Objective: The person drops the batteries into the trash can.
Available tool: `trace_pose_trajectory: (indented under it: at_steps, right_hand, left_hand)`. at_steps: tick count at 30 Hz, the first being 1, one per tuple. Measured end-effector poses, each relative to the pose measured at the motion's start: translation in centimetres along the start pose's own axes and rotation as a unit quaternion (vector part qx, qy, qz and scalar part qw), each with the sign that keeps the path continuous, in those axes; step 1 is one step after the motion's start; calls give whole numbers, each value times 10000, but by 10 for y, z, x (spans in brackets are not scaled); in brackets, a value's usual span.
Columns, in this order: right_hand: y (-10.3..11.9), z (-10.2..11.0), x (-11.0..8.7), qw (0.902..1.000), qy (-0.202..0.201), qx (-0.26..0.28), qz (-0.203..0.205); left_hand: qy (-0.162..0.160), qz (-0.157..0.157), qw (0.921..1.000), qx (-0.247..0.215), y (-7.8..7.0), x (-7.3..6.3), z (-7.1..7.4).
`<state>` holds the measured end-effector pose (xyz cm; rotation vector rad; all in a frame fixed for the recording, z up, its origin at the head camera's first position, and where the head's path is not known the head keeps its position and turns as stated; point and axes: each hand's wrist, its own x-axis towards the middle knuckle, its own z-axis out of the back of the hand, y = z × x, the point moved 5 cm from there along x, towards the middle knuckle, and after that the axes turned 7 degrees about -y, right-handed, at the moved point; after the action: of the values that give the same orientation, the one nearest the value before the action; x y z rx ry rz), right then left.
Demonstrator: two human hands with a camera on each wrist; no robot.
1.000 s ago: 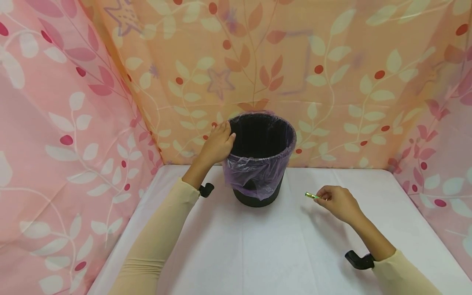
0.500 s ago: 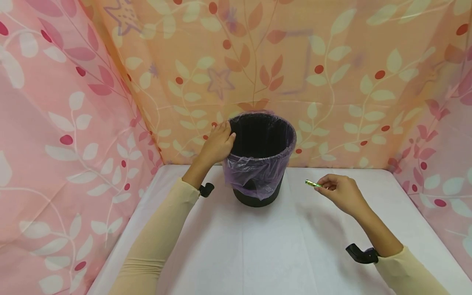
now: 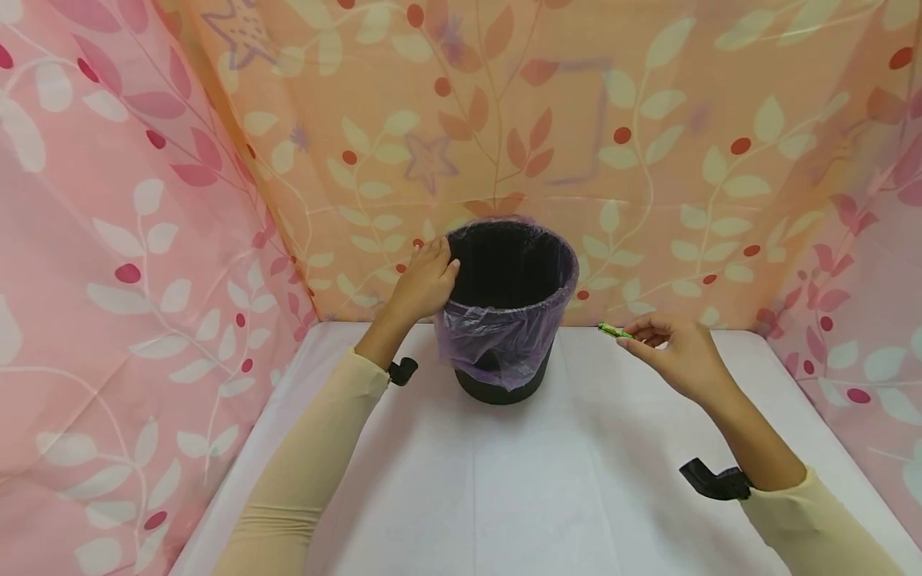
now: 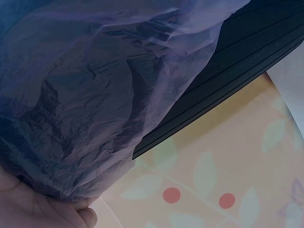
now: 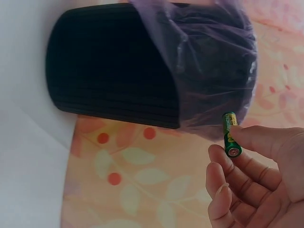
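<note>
A black trash bin (image 3: 497,392) stands upright at the back of the table, lined with a thin purple plastic bag (image 3: 504,340) folded down over its rim. My left hand (image 3: 425,280) grips the bin's left rim over the bag; in the left wrist view only part of that hand (image 4: 38,209) shows below the crinkled bag (image 4: 85,95). To the right of the bin, above the table, my right hand (image 3: 673,352) pinches a small green and gold battery (image 3: 614,330) between thumb and fingers. The right wrist view shows the battery (image 5: 231,135) up close, its metal end towards the camera.
A white cloth covers the table (image 3: 533,496). Behind it hangs an orange leaf-patterned curtain (image 3: 670,200), with pink patterned cloth (image 3: 144,336) along the left and more on the right. Black wrist mounts (image 3: 713,480) sit on both forearms.
My right hand has risen, lifting the battery higher above the table and shifting slightly to the right. The left hand and the bin have stayed in place.
</note>
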<state>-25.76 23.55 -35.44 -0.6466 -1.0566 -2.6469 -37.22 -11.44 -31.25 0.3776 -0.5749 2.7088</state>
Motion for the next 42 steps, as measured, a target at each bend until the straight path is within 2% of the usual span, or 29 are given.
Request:
trace_pose_trajectory:
  at_steps: [4,12,23,29,35,42]
  right_hand:
    - [7,5,6,9999,-13,-88,52]
    - [24,11,19,9995,-88,149,269]
    - [53,15,47,9985,-261,112,471]
    - [67,10,62,9964,-246,198,791]
    - [73,2,77,9966,-270,153,768]
    - [79,-8,92,9967,-122,11,805]
  left_hand:
    - [-3,-9,10000,14,0,0,0]
    - [-11,-5,10000,-7,1,1,-1]
    - [-18,-1,10000,-29,0,1,1]
    - [-3,12,10000,-40,-1,0,1]
    - [-26,15,10000,-63,-1,1,2]
    - [-3,29,10000,-65,0,1,1]
